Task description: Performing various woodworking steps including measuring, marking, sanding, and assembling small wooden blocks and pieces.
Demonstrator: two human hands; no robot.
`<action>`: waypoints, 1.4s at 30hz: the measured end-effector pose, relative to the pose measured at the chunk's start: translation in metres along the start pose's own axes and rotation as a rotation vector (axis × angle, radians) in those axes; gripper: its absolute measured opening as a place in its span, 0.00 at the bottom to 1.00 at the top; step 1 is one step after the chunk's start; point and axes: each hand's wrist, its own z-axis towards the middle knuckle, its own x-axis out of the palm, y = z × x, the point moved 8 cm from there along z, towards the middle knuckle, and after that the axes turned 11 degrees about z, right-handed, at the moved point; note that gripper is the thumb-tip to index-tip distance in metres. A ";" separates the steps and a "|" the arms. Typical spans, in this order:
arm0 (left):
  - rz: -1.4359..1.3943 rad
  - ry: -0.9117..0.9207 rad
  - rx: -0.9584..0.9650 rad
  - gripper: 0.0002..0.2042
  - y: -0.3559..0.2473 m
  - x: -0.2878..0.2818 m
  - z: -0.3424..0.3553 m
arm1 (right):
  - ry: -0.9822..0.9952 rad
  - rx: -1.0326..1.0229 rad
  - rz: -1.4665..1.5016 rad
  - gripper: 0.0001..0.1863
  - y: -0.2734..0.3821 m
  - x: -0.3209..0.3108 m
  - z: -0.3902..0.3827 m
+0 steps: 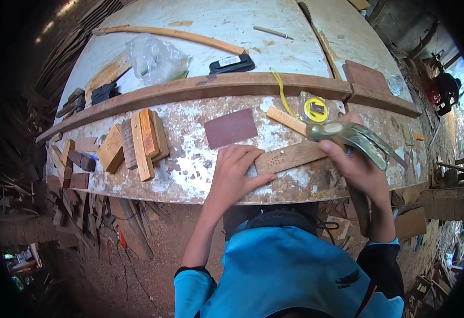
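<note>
A short wooden board (290,159) lies near the front edge of the workbench. Its top carries a cluster of small dark marks and one small bright spot, too small to name. My left hand (234,172) holds the board's left end, with the thumb along the near side and the fingers at the far side. Above its right part, my right hand (362,164) is closed round a claw hammer (343,133), gripping it close to the head. The striking face points left and the claw right; a brown handle shows below my wrist. A light wooden strip (285,120) lies behind the board.
Brown sandpaper (231,129) lies beyond my left hand. A yellow tape measure (315,109) sits near a long wooden beam (200,86) crossing the bench. Stacked wood blocks (146,140) stand left. Farther back are a plastic bag (155,58) and a black case (232,64).
</note>
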 end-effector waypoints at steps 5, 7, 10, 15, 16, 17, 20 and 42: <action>-0.110 0.068 -0.018 0.24 -0.007 0.004 0.007 | -0.083 -0.089 -0.437 0.21 -0.038 -0.062 -0.014; -0.164 0.073 -0.003 0.21 -0.022 0.007 0.018 | -0.123 -0.057 -0.619 0.22 -0.056 -0.088 -0.022; -0.157 0.127 0.054 0.17 -0.037 0.017 0.027 | -0.103 0.035 -0.697 0.24 -0.089 -0.112 -0.025; -0.150 0.017 0.028 0.10 -0.037 0.016 0.030 | -0.189 -0.022 -0.607 0.24 -0.104 -0.127 -0.021; -0.145 0.014 0.030 0.10 -0.037 0.017 0.030 | -0.191 -0.029 -0.605 0.24 -0.108 -0.129 -0.020; -0.161 0.021 0.017 0.10 -0.034 0.020 0.030 | -0.217 -0.091 -0.612 0.25 -0.109 -0.132 -0.020; -0.176 0.025 0.017 0.09 -0.037 0.022 0.032 | -0.242 -0.166 -0.653 0.26 -0.105 -0.135 -0.019; -0.044 -0.203 0.041 0.07 -0.032 0.002 0.007 | 0.283 -0.652 -0.576 0.26 -0.052 0.059 0.001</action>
